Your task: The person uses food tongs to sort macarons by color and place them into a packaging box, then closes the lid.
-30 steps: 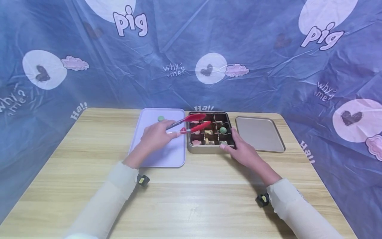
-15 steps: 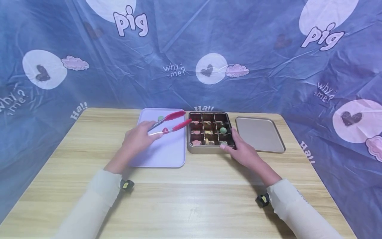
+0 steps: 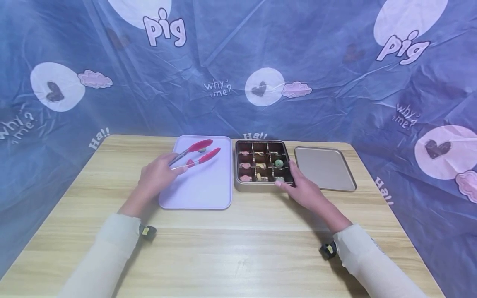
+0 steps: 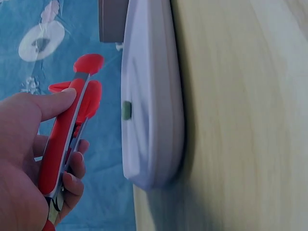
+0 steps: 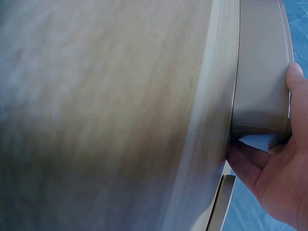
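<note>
My left hand (image 3: 158, 176) grips red-tipped metal tongs (image 3: 199, 145), their arms spread over the lilac tray (image 3: 201, 192). A small round green piece (image 3: 202, 150) shows between the tong arms in the head view. In the left wrist view that green piece (image 4: 126, 110) lies on the tray, apart from the tongs (image 4: 61, 139). My right hand (image 3: 307, 191) holds the near right corner of a divided tin box (image 3: 257, 188), thumb on its rim and fingers along its side. Pink, yellow and green pieces (image 3: 278, 163) sit in several of its compartments.
To the right of the box lies a flat metal lid (image 3: 324, 167). Tray, box and lid line up along the back of the wooden table (image 3: 238, 248). A blue printed cloth (image 3: 223, 111) hangs close behind and at both sides.
My left hand has drawn the tongs leftward, away from above the box, to over the tray near the green piece. The right hand has stayed at the box's corner.
</note>
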The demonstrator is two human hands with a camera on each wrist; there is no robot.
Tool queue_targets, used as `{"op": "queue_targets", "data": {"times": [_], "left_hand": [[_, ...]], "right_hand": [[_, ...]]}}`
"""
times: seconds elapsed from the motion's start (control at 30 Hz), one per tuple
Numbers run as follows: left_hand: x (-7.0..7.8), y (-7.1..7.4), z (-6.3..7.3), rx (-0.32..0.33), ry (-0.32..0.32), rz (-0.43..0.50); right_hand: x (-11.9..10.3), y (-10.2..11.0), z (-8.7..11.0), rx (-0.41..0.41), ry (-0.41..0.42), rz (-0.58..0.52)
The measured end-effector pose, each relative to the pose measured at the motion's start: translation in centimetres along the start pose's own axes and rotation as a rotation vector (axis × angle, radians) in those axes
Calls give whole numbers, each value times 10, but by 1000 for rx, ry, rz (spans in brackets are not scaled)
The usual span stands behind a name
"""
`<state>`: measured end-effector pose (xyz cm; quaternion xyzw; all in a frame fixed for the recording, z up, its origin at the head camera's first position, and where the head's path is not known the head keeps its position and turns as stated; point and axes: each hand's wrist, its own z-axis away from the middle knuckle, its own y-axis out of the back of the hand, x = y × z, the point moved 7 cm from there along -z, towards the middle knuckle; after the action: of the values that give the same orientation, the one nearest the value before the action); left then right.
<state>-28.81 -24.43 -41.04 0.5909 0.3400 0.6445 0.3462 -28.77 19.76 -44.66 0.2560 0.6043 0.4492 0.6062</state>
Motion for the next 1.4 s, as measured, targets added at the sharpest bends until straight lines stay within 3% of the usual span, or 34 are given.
{"op": "queue_targets", "data": {"times": [0.63, 1.4], "left_hand": [[-28, 5, -14, 5, 18, 10], [-39, 0, -13, -48, 61, -24]], "right_hand": [[0, 0, 0, 11, 5, 12], [0, 1, 1, 10, 4, 6]]}}
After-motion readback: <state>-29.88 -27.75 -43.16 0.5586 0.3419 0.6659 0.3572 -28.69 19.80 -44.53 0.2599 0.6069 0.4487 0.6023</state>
